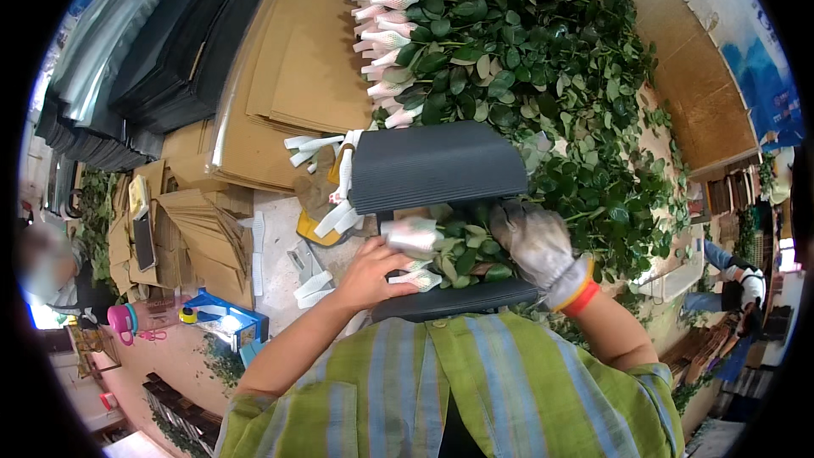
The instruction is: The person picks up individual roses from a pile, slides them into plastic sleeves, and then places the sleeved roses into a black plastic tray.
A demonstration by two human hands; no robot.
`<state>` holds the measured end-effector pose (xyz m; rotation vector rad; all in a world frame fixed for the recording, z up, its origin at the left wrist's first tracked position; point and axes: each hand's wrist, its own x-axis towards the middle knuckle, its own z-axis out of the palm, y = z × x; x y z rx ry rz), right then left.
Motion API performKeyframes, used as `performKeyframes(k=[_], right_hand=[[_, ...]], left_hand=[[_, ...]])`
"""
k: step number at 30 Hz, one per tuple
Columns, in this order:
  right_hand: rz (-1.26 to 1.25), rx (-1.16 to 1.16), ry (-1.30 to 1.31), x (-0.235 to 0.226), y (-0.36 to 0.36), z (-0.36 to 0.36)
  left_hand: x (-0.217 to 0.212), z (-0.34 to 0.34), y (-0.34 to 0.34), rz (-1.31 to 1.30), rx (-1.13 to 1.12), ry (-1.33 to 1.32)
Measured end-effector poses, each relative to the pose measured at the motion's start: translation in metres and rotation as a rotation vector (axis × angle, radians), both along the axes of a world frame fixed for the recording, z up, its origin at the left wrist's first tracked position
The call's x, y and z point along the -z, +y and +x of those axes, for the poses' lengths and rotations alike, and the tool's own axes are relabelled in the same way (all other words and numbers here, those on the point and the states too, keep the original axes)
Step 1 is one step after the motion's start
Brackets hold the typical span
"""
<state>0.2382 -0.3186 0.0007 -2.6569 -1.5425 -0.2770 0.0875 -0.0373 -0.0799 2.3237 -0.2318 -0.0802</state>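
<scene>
My left hand (370, 278), bare, has its thumb and fingers closed on white-netted rose heads (418, 279) just below the middle of the view. Their leafy stems (466, 256) run right to my right hand (534, 242), which wears a grey-white glove. Its fingers curl over the leaves, and the fingertips are partly hidden. The bunch lies between a dark grey ribbed panel (437, 165) on the far side and a matching dark ribbed panel (454, 298) near my body. One pale rose head (412, 235) is blurred above my left fingers.
Beyond the panel lie many roses (526, 42), with netted heads (386, 34) on the left. Cardboard sheets (309, 51) and black sheets (199, 42) are stacked at left. White foam nets (314, 288) lie beside my left hand. A blue tray (242, 322) stands lower left.
</scene>
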Motion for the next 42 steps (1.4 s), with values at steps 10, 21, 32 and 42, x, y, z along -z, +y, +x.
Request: performKeyframes(k=[10, 21, 32, 42], right_hand=[[0.058, 0.08, -0.001, 0.01, -0.001, -0.002], [0.638, -0.403, 0.388, -0.041, 0.016, -0.005], [0.047, -0.327, 0.476, 0.03, 0.05, 0.003], [-0.082, -0.271, 0.656, 0.011, 0.069, -0.002]], left_hand=[[-0.024, 0.008, -0.005, 0.383, 0.049, -0.414], [-0.004, 0.014, 0.006, 0.048, 0.007, 0.011], [-0.015, 0.024, 0.002, -0.078, -0.162, -0.041], [0.008, 0.021, -0.044, -0.22, -0.781, 0.05]])
